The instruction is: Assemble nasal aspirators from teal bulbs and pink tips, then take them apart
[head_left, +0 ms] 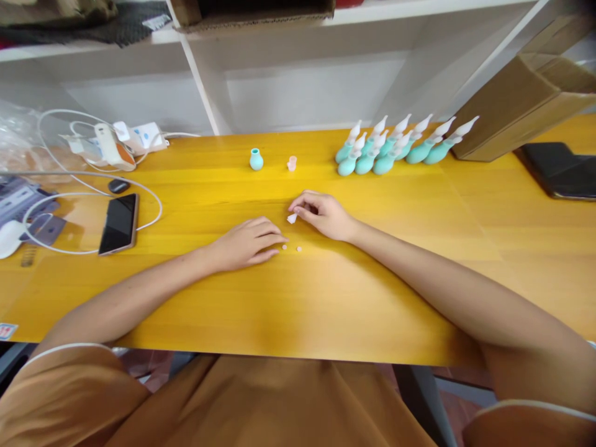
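Observation:
My right hand (323,215) is closed in a pinch around a small white cone-shaped nozzle piece (292,218), just above the table. My left hand (254,243) rests low over the wood with its fingers stretched and apart. Close to its fingertips lie two tiny pale pink discs (298,249); one disc (284,247) is almost under the index finger. Behind the hands stands an open-topped teal squeeze bulb (256,160). A small pink collar-like part (292,164) is to the right of the bulb.
Several teal bulbs with white nozzles (384,162) stand grouped at the back right, beside a cardboard box (507,102). A black device (561,169) lies at far right. At left are a phone (118,225), white cables and a power strip (145,136). White shelving (298,93) rises behind.

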### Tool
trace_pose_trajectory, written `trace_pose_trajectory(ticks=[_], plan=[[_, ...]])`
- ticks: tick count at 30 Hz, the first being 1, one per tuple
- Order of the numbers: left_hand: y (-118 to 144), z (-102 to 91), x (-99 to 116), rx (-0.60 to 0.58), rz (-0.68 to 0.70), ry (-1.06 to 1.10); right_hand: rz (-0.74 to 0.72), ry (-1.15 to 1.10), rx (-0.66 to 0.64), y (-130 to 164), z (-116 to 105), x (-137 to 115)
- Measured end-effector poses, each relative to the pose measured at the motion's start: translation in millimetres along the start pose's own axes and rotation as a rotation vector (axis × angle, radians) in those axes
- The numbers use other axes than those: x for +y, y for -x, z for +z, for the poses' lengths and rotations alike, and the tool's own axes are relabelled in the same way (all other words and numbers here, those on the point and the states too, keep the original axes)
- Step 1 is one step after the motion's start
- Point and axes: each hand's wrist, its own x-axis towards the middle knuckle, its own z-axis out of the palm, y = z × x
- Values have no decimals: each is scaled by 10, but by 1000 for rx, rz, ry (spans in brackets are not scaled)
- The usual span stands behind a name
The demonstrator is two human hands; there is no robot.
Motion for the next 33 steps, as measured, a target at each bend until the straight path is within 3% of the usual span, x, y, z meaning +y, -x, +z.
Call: trace_pose_trajectory(ticks=[8, 13, 19, 25, 33], plan=[[-14, 11, 5, -6, 7, -30, -67, 44, -38, 26, 6, -17], [-17, 0, 6, 72, -2, 83, -106, 51, -72, 36, 14, -23], [-19, -39, -27, 197, -146, 208, -117, 51, -106, 51, 22, -32], [-20, -54, -56, 236, -306, 269, -122, 40, -144, 55, 26, -52], [-21, -39, -93, 264, -364, 317, -130, 26, -150, 63, 41, -100]])
